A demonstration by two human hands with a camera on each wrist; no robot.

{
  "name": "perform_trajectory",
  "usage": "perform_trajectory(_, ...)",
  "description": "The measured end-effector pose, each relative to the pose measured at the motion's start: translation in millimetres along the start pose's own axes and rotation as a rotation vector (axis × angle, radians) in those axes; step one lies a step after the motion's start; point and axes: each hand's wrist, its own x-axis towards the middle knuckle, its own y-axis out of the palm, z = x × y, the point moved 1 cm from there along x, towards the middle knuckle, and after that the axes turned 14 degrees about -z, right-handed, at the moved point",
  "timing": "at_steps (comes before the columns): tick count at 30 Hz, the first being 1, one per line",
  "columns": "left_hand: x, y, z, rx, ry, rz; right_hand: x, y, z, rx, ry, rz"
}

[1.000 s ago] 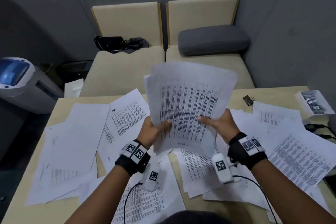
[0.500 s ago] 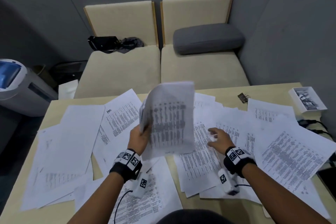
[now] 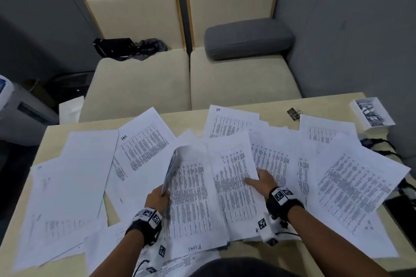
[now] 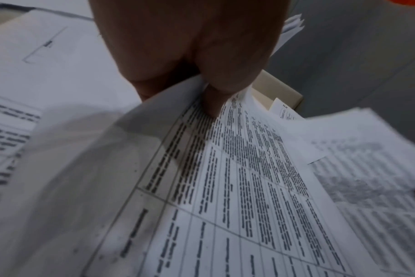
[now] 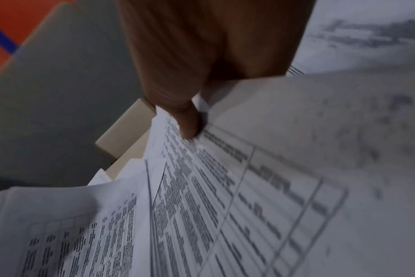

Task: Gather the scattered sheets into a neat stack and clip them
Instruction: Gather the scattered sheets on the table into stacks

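Note:
Printed sheets lie scattered over the beige table (image 3: 274, 108), some at the left (image 3: 74, 175) and some at the right (image 3: 351, 182). My left hand (image 3: 163, 193) grips the left edge of a gathered stack (image 3: 191, 195) held low over the table, thumb on top (image 4: 211, 105). Just right of the stack, my right hand (image 3: 254, 179) pinches the edge of one printed sheet (image 3: 234, 177), with the thumb (image 5: 187, 123) on its face and the fingers under it. A dark binder clip (image 3: 293, 113) lies at the far right of the table, away from both hands.
A white box (image 3: 371, 114) sits at the table's far right corner, with black cables (image 3: 378, 144) beside it. Beyond the table are a beige sofa (image 3: 144, 87), a grey cushion (image 3: 247, 37) and a black bag (image 3: 117, 48). A white appliance (image 3: 13, 105) stands at the left.
The stack, held upright in both hands, has come down over the table in my left hand alone. My right hand let go of it and took hold of a sheet to its right.

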Motion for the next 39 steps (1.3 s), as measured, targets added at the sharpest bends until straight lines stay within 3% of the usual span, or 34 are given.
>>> perform_trajectory(4,-1,-6,-5,-0.042,0.009,0.019,-5,-28,19,-0.091,-0.102,-0.097)
perform_trajectory(12,-3,-14,-12,-0.293,-0.158,0.072,-18,-117,81,0.472,-0.228,-0.389)
perform_trajectory(16,-11,-21,-35,-0.466,-0.18,0.054,-22,-95,77,0.504,-0.169,-0.273)
perform_trajectory(19,-23,-34,-64,-0.655,-0.116,0.086,-28,-55,58,0.383,-0.093,-0.105)
perform_trajectory(23,-34,-50,-94,-0.799,-0.01,0.148,-50,-25,58,0.455,0.01,0.067)
perform_trajectory(26,-45,-55,-107,-0.819,0.025,0.158,-54,-22,68,0.538,0.06,0.052)
perform_trajectory(30,-58,-61,-121,-1.053,0.056,0.172,-49,-34,80,0.568,0.001,-0.048)
perform_trajectory(35,-59,-83,-145,-0.973,0.237,-0.024,-58,-60,114,0.528,-0.189,0.039)
perform_trajectory(39,-72,-117,-172,-1.0,0.401,-0.104,-68,-79,142,0.578,-0.272,-0.009)
